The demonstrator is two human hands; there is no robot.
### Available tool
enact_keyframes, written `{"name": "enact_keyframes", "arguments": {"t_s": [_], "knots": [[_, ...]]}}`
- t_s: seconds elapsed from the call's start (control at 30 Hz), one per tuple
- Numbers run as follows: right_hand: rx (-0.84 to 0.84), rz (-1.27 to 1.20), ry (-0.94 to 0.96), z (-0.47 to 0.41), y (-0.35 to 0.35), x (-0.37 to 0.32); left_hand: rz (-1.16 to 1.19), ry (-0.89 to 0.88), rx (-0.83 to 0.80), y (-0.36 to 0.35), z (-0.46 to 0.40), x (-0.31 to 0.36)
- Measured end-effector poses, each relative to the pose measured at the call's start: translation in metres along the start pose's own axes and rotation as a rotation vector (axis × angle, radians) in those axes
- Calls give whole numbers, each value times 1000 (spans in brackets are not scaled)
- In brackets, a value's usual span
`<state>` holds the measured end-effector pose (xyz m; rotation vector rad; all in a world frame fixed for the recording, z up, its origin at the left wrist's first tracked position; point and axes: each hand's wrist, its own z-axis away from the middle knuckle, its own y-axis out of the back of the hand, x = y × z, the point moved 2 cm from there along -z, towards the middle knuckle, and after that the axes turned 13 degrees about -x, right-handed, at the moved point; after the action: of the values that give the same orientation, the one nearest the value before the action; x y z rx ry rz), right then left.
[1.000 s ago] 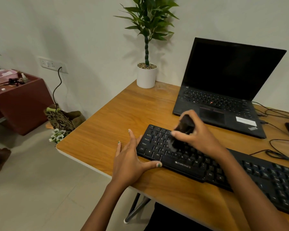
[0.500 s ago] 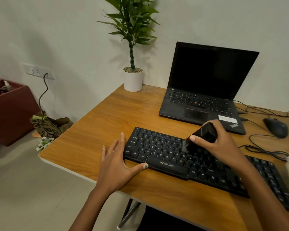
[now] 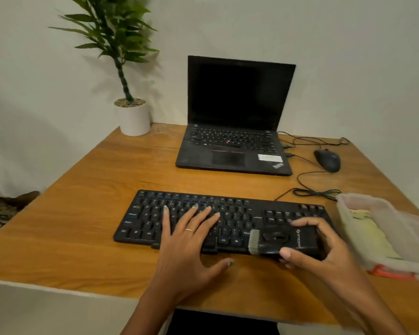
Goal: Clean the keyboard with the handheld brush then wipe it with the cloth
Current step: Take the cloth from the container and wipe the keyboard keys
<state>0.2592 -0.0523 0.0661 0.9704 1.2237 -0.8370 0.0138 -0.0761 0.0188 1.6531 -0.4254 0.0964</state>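
Left hand newly atop keyboard

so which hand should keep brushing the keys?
Right. The right hand already grips the brush, bristles at the keyboard near its right half. The left hand lies flat on the keys, steadying it.

1 keyboard, 1 laptop, 2 hands.

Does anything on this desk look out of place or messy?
Nothing looks spilled or broken. The black keyboard lies slightly askew to the wooden desk edge, and the black mouse cable is loosely tangled behind it. The right hand holds the black handheld brush at the keyboard's right end.
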Motion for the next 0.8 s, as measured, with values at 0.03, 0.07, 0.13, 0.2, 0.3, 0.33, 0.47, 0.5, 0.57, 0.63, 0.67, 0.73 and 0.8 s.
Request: {"name": "enact_keyframes", "arguments": {"t_s": [0.03,0.07,0.13,0.2,0.3,0.33,0.47,0.5,0.57,0.63,0.67,0.73,0.8], "knots": [[4,8,-18,8,7,4,-13,-27,-23,-1,-6,7],[6,26,-25,17,14,8,-27,-51,-46,-4,-12,12],[6,48,-34,29,26,13,-47,-75,-105,-5,-23,21],[12,45,-43,41,39,17,-83,-104,-152,-6,-37,32],[17,54,-37,51,50,23,-91,-130,-249,-11,-54,45],[26,42,-37,53,53,25,-95,-142,-269,-13,-60,49],[19,57,-31,58,59,33,-156,-148,-395,-18,-81,67],[12,71,-30,59,59,34,-173,-146,-427,-19,-86,70],[2,81,-37,60,61,35,-192,-148,-481,-18,-97,73],[5,131,-35,60,61,37,-196,-154,-539,-15,-106,76],[25,205,-18,60,62,37,-193,-160,-576,-14,-111,78],[62,346,0,59,64,40,-184,-187,-640,-11,-120,86],[66,433,-31,61,66,45,-169,-223,-680,-9,-129,94]]}}
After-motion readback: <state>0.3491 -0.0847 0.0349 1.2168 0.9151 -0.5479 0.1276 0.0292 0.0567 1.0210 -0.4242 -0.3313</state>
